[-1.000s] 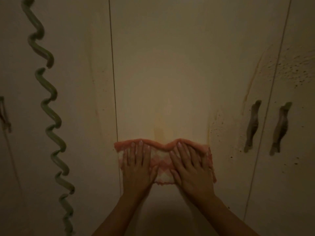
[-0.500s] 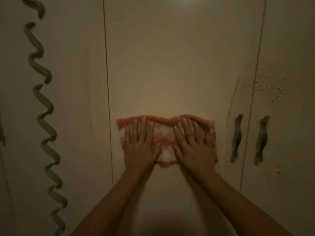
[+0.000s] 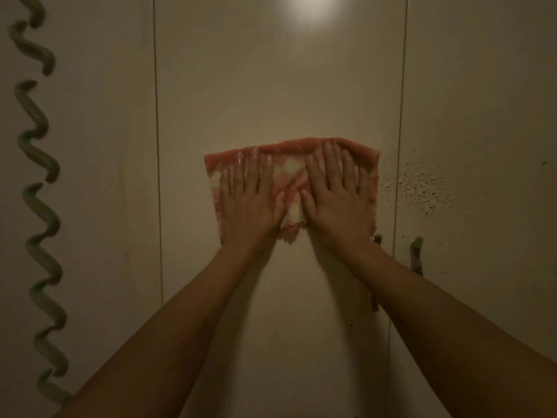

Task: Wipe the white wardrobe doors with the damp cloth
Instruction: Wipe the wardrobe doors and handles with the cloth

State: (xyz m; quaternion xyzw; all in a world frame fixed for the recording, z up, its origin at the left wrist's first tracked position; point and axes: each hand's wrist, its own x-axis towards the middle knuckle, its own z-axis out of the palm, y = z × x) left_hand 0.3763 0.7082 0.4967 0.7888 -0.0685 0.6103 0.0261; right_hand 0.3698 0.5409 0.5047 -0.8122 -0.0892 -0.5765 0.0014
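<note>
Your left grip [image 3: 250,200] and right grip [image 3: 337,203], both bare hands, lie side by side on a pink-and-white checked cloth [image 3: 290,170]. Both are spread, with the fingers straight and pointing to 12 o'clock. The palms press the cloth flat against the door [image 3: 271,86] and pinch nothing.

The cloth sits under both palms at the middle of the centre panel. Its long axis runs from 9 to 3 o'clock, and its folded top edge shows just past your fingertips.

The next move probably turns on what lies at 3 o'clock. Just beyond the cloth's right edge is a vertical seam [image 3: 399,116]. Past it, on the right door [image 3: 482,86], is a patch of dark specks [image 3: 422,188]. Your right grip is the nearer one, so a sideways sweep would lead with it.

Two dark handles [image 3: 416,254] sit at about 5 o'clock from that grip, one on each side of the seam. They could snag the cloth on a low pass.

The surface is smooth, pale and upright. The room is dim and warm-toned, with a light glare [image 3: 307,10] on the door at 12 o'clock. Well apart at 9 o'clock, a green spiral [image 3: 39,206] runs down the left panel.
</note>
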